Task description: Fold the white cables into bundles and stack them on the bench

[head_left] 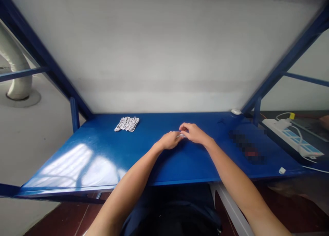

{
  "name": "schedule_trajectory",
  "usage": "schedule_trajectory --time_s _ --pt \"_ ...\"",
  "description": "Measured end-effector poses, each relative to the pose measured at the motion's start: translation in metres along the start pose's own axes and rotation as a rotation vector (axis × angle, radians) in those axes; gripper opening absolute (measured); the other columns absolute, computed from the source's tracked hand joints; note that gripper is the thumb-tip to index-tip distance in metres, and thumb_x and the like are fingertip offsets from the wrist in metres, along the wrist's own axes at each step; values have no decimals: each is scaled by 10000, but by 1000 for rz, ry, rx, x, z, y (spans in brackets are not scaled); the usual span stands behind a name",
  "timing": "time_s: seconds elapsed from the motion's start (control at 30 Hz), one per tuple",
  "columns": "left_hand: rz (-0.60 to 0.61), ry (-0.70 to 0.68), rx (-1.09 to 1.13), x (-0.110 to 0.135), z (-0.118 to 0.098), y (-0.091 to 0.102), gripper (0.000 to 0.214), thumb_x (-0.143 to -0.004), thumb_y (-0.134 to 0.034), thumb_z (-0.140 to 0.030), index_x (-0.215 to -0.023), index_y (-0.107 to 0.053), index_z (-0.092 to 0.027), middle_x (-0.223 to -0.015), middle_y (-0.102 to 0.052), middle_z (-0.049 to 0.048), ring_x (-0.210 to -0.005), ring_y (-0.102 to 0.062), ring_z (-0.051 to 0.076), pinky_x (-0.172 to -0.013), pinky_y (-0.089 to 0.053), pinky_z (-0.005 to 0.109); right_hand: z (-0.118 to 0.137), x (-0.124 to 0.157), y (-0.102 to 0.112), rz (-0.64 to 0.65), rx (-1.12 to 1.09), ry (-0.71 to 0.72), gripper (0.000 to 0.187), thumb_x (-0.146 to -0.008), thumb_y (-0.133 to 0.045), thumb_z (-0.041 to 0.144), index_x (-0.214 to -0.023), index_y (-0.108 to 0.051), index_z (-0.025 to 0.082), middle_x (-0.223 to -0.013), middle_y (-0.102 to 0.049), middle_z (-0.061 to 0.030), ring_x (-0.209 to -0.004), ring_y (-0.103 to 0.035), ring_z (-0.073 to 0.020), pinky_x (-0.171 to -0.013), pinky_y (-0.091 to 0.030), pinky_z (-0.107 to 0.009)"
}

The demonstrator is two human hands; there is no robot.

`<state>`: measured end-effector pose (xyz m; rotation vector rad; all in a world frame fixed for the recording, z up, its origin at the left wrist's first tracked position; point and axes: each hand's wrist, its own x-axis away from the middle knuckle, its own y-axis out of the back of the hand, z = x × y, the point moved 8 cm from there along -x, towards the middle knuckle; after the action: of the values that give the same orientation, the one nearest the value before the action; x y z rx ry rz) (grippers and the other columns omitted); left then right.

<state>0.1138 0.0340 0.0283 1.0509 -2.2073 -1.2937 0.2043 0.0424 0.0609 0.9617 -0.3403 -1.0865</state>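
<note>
Above the middle of the blue table (pixel 108 153), my left hand (pixel 169 140) and my right hand (pixel 193 133) meet. Between them shows a short stretch of white cable (pixel 182 135), mostly hidden by the fingers. The left hand is closed around it, and the right hand's fingers are bent onto it from the other side. Off to the left, several coiled white cables (pixel 126 124) lie side by side on the table top, apart from both hands.
A white power strip (pixel 295 140) with plugged-in leads is at the right. A small white block (pixel 282 170) rests near the front right edge. A rounded white object (pixel 236 111) sits at the back right corner. Blue frame posts (pixel 74 114) rise at the sides.
</note>
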Motion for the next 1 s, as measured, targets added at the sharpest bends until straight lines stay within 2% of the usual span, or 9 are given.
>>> schedule_trajectory --time_s 0.13,0.3,0.47,0.63,0.83,1.0 --pt "-36 -33 147 -4 4 2 358 -931 -343 -378 -843 -602 -147 -748 -626 46 -653 -545 152 -609 -391 240 13 -1 1 -77 165 112 137 -839 -492 134 -852 -606 208 -860 -640 -47 -839 -539 -189 -786 -410 -334" --pt "-3 -62 352 -5 5 2 440 -914 -335 -455 -724 -568 -133 -609 -491 -15 -566 -423 109 -554 -349 227 17 0 3 -67 133 128 155 -852 -486 134 -854 -622 208 -865 -646 -44 -834 -557 -181 -765 -428 -314" --pt "-11 -35 428 -4 9 5 456 -882 -358 -502 -712 -564 -132 -614 -479 -18 -572 -405 106 -556 -341 229 19 6 5 17 83 164 185 -841 -509 164 -935 -657 223 -935 -653 -55 -885 -575 -193 -789 -450 -333" --pt "-14 30 437 -5 18 2 464 -852 -385 -539 -659 -531 -144 -582 -442 -30 -541 -370 100 -506 -296 230 16 9 0 117 71 188 245 -780 -618 233 -1025 -635 244 -1039 -622 -54 -1000 -551 -219 -828 -466 -352" --pt "-22 79 486 -4 20 2 461 -836 -391 -554 -686 -540 -145 -609 -469 -23 -547 -395 103 -509 -313 229 15 5 2 38 90 195 146 -845 -569 263 -952 -664 236 -962 -651 -56 -913 -584 -207 -805 -471 -360" --pt "8 93 608 -2 17 0 533 -863 -326 -590 -797 -588 -131 -627 -472 -19 -550 -407 97 -527 -342 217 17 5 11 -33 27 206 116 -829 -587 234 -858 -699 230 -916 -683 -44 -873 -609 -190 -797 -475 -330"
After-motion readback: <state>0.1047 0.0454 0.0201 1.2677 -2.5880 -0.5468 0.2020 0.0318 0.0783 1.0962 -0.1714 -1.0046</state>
